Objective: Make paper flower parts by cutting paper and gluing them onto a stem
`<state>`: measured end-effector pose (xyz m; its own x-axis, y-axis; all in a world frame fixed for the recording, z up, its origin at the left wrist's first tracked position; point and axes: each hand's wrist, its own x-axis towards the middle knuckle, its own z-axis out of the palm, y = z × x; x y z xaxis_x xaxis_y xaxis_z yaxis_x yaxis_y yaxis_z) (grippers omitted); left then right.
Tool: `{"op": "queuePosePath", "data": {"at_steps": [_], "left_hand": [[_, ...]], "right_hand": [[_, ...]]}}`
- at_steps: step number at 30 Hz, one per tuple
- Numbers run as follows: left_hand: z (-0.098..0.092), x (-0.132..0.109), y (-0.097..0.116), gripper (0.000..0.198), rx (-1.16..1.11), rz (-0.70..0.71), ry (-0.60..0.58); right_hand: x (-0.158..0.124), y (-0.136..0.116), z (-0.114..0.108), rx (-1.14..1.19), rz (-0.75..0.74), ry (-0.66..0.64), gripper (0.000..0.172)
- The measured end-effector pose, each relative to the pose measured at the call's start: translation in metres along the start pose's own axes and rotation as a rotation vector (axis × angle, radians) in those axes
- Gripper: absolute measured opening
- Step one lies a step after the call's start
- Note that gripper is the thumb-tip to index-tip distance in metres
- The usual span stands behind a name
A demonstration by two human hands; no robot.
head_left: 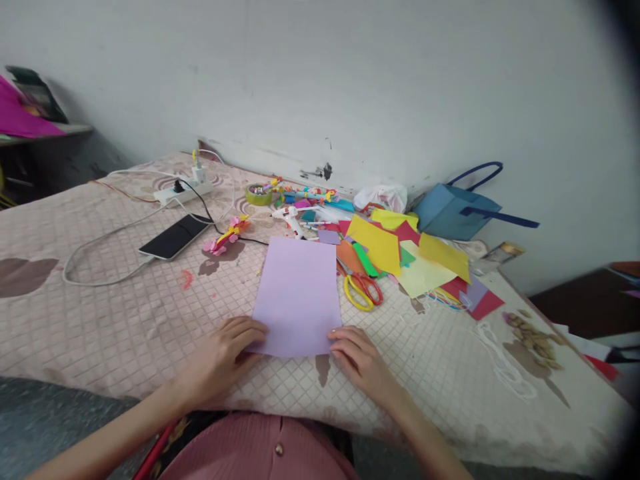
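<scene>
A sheet of light purple paper (300, 293) lies flat on the cloth-covered table in front of me. My left hand (233, 347) holds its lower left corner, fingers bent over the edge and the thumb close to the near side. At the lower right corner, my right hand (360, 357) has its fingertips on the paper and its thumb near the edge. Just beyond the sheet's right side lie scissors with yellow and red handles (359, 293). A white glue gun (290, 220) rests behind the paper's far edge.
Coloured paper sheets (377, 243) are heaped at the back right, beside a blue bag (455, 210). On the left are a tablet (176, 237), a power strip (185, 193) and loose cables. Peanut-like pieces (533, 340) and white string (503, 360) lie far right. Green tape (259, 195) sits behind.
</scene>
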<state>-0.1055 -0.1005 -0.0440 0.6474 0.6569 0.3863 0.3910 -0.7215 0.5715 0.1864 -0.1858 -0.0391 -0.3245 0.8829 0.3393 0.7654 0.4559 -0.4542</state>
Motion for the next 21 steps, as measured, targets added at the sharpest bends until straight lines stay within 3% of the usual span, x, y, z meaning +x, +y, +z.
{"op": "queuePosePath", "data": {"at_steps": [5, 13, 21], "left_hand": [[0.003, 0.006, 0.009, 0.013, 0.041, 0.002, -0.075], [0.011, 0.019, 0.006, 0.022, 0.051, -0.183, -0.083], [0.012, 0.027, 0.009, 0.019, 0.126, -0.254, -0.095]], "right_hand": [[0.005, -0.004, -0.002, 0.015, 0.035, -0.016, 0.014], [0.023, -0.004, 0.000, -0.057, 0.209, -0.041, 0.018], [0.026, -0.003, 0.008, -0.136, 0.208, -0.068, 0.019]]}}
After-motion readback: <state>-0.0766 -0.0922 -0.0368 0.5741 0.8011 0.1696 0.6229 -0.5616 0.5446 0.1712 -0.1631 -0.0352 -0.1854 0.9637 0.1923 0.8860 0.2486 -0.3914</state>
